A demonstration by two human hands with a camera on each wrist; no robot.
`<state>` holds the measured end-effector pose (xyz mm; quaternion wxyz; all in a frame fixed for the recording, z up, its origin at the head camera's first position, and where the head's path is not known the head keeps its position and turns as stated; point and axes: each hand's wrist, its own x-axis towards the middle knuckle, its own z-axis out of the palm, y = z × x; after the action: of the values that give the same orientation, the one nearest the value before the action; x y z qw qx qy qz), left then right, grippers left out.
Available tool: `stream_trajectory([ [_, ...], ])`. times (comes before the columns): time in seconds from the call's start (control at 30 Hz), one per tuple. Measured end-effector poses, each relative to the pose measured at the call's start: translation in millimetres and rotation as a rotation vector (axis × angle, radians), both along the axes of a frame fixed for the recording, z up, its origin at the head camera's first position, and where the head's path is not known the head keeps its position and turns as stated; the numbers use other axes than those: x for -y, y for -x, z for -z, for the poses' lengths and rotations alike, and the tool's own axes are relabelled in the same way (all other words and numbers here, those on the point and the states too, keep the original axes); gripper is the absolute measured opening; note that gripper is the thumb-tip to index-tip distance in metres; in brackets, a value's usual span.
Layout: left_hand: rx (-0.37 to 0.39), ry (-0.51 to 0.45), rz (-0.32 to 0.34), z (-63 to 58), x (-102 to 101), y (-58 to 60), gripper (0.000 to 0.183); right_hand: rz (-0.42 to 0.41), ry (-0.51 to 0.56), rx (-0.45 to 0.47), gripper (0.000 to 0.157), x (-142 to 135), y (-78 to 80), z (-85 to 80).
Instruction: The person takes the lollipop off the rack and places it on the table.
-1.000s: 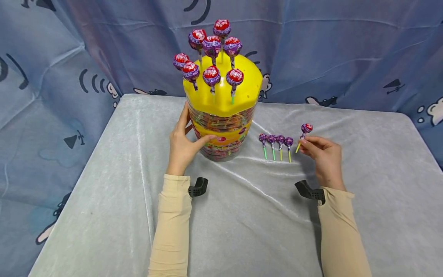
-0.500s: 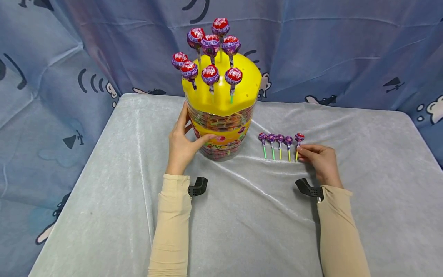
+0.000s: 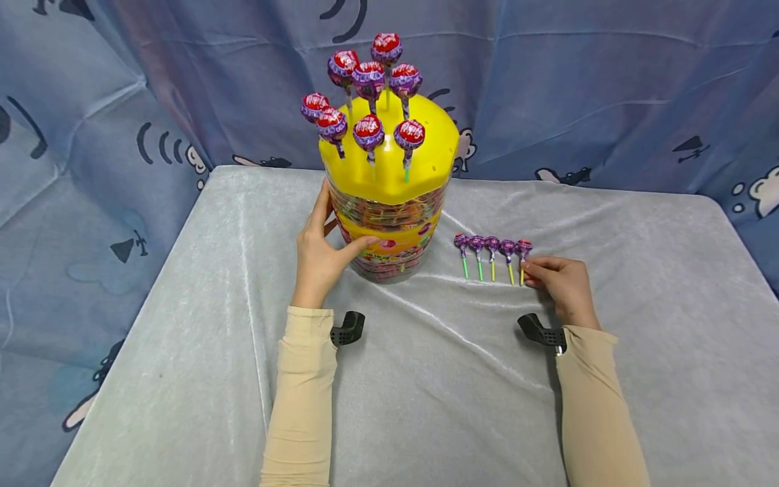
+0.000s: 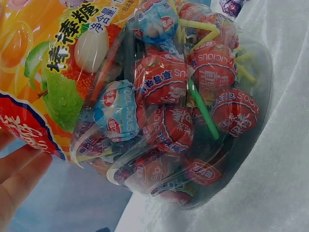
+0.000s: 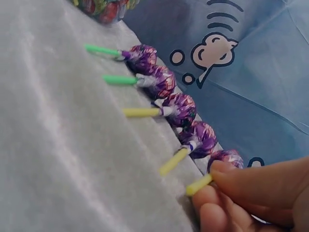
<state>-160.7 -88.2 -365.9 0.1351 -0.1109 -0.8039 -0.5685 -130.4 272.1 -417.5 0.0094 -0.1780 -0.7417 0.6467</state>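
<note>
A clear plastic lollipop jar [image 3: 389,216] with a yellow lid [image 3: 420,162] stands at the table's back. Several purple-and-red lollipops [image 3: 368,132] stick up out of the lid. My left hand [image 3: 319,253] holds the jar's left side, thumb across the front label, other fingers partly hidden behind it. To the jar's right, several purple lollipops [image 3: 491,247] lie in a row with green and yellow sticks. At the row's right end, my right hand [image 3: 562,284] pinches the yellow stick of a lollipop [image 5: 226,158], its head close against the neighbouring one.
A grey cloth covers the table [image 3: 438,406]. Behind it hangs a blue patterned curtain [image 3: 578,88]. The left wrist view shows red and blue wrapped lollipops [image 4: 166,128] inside the jar's lower part.
My right hand has brought its lollipop down and left, from above the table to the right end of the row. The neighbouring lollipop's stick has tilted slightly. My left hand stays on the jar.
</note>
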Motion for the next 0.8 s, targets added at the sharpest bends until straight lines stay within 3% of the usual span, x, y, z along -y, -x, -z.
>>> stream_trajectory([
  [0.1, 0.0, 0.004, -0.003, -0.3, 0.0, -0.1, 0.1, -0.009, -0.108, 0.021, 0.004, 1.0, 0.4, -0.6],
  [0.2, 0.002, 0.005, -0.004, -0.3, 0.0, 0.0, 0.1, -0.02, -0.195, 0.038, 0.025, 2.0, 0.9, -0.7],
  [0.3, 0.007, 0.007, -0.002, -0.4, -0.3, 0.2, 0.099, -0.022, -0.244, 0.049, 0.033, 2.8, 0.8, -1.2],
  [0.6, 0.001, 0.003, 0.004, 0.4, 0.1, 0.5, 0.099, 0.009, -0.398, 0.079, 0.036, 1.1, -1.9, -3.8],
  [0.8, 0.001, -0.003, 0.012, 1.3, 0.9, 0.7, 0.1, -0.013, -0.422, 0.07, 0.036, 0.8, -3.0, -4.0],
])
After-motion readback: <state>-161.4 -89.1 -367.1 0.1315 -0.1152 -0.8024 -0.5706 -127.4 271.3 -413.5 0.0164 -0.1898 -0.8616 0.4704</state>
